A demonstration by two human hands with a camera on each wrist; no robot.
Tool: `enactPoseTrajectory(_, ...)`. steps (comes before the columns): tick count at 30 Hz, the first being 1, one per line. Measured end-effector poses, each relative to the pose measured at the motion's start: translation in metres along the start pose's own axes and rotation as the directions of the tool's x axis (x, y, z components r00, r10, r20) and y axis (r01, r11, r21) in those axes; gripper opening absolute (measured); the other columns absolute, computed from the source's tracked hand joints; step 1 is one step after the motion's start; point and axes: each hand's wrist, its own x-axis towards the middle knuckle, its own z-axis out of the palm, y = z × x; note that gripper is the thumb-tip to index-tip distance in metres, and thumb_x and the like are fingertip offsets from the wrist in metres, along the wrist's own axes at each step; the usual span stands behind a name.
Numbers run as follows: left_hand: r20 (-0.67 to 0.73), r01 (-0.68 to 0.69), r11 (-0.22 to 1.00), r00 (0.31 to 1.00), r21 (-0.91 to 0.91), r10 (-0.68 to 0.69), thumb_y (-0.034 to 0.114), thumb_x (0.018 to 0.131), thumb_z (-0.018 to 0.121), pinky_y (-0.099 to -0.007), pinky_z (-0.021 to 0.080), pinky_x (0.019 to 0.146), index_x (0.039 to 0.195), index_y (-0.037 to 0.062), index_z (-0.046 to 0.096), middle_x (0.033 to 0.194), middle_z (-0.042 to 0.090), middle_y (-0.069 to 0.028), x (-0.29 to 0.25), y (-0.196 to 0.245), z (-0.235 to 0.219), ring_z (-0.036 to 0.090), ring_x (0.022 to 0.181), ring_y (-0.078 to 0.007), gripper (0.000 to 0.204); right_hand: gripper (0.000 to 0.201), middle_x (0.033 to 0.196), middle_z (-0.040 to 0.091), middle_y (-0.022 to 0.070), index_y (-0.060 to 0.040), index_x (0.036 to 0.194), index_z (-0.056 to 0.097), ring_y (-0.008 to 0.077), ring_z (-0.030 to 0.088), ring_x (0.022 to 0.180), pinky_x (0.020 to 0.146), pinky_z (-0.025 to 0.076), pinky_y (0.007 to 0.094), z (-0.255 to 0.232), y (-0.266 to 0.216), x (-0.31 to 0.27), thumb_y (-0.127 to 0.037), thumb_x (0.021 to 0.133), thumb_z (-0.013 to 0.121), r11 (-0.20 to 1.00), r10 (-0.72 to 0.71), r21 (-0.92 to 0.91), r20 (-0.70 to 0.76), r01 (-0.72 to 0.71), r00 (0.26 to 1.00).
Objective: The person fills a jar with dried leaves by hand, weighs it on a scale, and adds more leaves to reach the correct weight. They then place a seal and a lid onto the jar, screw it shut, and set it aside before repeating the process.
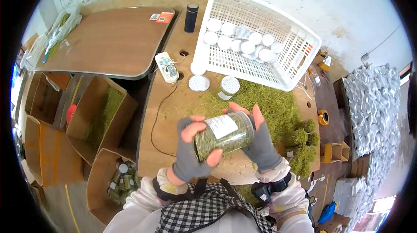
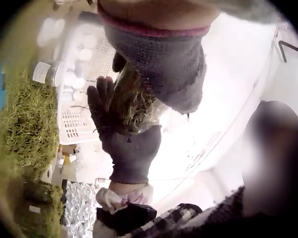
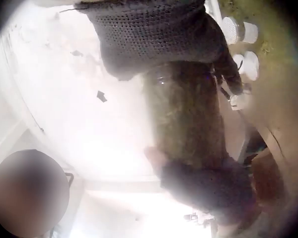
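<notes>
A clear jar packed with dried green grass-like stems lies tilted on its side between both hands above the table. A white label faces up on its wall. My left hand, in a grey fingerless glove, grips the left end, fingers over the top and thumb at the lower side. My right hand, gloved alike, holds the right end, its palm against that end and fingertips at the far side. In the right wrist view the jar spans between the two gloves. A white-lidded jar stands just beyond.
Loose green stems cover the table's right side, with filled clumps nearer me. A white plastic basket holding several white lids stands behind. Left are a power strip, a black flask, a cable and cardboard boxes.
</notes>
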Motion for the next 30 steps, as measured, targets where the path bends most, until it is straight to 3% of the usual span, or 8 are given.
enactPoseTrajectory(5,-0.042,-0.107,0.992,0.993,0.074,0.110,0.031,0.086,0.075,-0.0459,0.044,0.098,0.130,0.0018,0.045,0.125,0.049,-0.0226,-0.006,0.012,0.003,0.051,0.114,-0.0314,0.061,0.053,0.134,0.060,0.0089,0.0015,0.151,0.043,0.0185,0.058,0.121,0.106,0.044,0.0304,0.011,0.008,-0.003,-0.032,0.111,0.042,0.951,-0.160,-0.269,-0.010,0.151,0.987)
enactPoseTrajectory(7,-0.057,0.480,0.727,0.815,-0.492,-0.576,0.030,0.094,0.068,-0.0400,0.046,0.096,0.131,0.0010,0.045,0.126,0.051,-0.0162,-0.002,0.015,0.006,0.051,0.114,-0.0228,0.052,0.051,0.135,0.057,0.0110,0.0024,0.148,0.045,0.0213,0.056,0.122,0.107,0.041,0.0333,0.020,0.010,-0.011,-0.029,0.108,0.047,0.865,-0.291,-0.431,-0.013,0.257,0.957)
enactPoseTrajectory(9,0.064,0.550,0.602,0.766,-0.579,-0.639,0.030,0.099,0.061,-0.0354,0.045,0.096,0.131,0.0003,0.045,0.124,0.051,-0.0109,0.002,0.015,0.001,0.049,0.114,-0.0172,0.047,0.050,0.136,0.052,0.0141,0.0023,0.145,0.045,0.0238,0.052,0.124,0.109,0.039,0.0375,0.021,0.017,-0.016,-0.029,0.106,0.049,0.389,-0.585,-0.772,0.214,0.502,0.782)
enactPoseTrajectory(12,0.188,0.688,0.379,0.598,-0.619,-0.779,0.032,0.098,0.064,-0.0363,0.045,0.096,0.132,0.0013,0.045,0.124,0.051,-0.0114,0.000,0.009,0.000,0.049,0.113,-0.0177,0.049,0.051,0.137,0.049,0.0159,0.0014,0.145,0.045,0.0267,0.051,0.125,0.110,0.038,0.0397,-0.004,0.027,-0.008,-0.031,0.106,0.046,0.488,-0.539,-0.712,0.208,0.504,0.816)
enactPoseTrajectory(17,0.099,0.042,0.996,0.994,-0.074,-0.035,0.034,0.089,0.073,-0.0441,0.041,0.102,0.130,0.0015,0.044,0.128,0.047,-0.0219,0.008,0.012,0.005,0.049,0.117,-0.0310,0.060,0.061,0.136,0.058,0.0143,0.0002,0.147,0.048,0.0213,0.058,0.123,0.109,0.044,0.0344,-0.008,-0.020,-0.006,-0.047,0.113,0.027,0.997,0.065,0.028,0.046,-0.066,0.997)
enactPoseTrajectory(23,0.011,-0.280,0.956,0.959,-0.088,0.282,0.034,0.086,0.077,-0.0458,0.046,0.096,0.130,0.0039,0.046,0.129,0.047,-0.0246,-0.001,0.014,0.009,0.053,0.111,-0.0357,0.061,0.050,0.127,0.063,0.0138,0.0003,0.134,0.058,0.0202,0.061,0.118,0.103,0.047,0.0334,0.008,-0.015,-0.028,-0.037,0.113,0.033,0.924,-0.161,-0.335,0.089,0.182,0.983)
enactPoseTrajectory(26,0.064,0.439,0.707,0.870,-0.554,-0.490,0.027,0.100,0.059,-0.0346,0.042,0.099,0.130,0.0005,0.045,0.124,0.049,-0.0163,-0.004,0.021,0.013,0.052,0.109,-0.0213,0.043,0.036,0.126,0.061,0.0173,0.0005,0.127,0.061,0.0268,0.061,0.115,0.103,0.045,0.0360,0.015,0.003,-0.032,-0.021,0.108,0.039,0.612,-0.534,-0.644,0.091,0.459,0.840)
enactPoseTrajectory(30,0.197,0.670,0.446,0.658,-0.593,-0.726,0.027,0.100,0.060,-0.0368,0.044,0.094,0.128,0.0021,0.048,0.122,0.050,-0.0160,0.003,0.021,0.008,0.051,0.106,-0.0212,0.039,0.040,0.128,0.061,0.0166,0.0035,0.130,0.059,0.0260,0.061,0.115,0.102,0.045,0.0362,0.007,0.005,-0.025,-0.023,0.108,0.038,0.381,-0.592,-0.756,0.243,0.533,0.768)
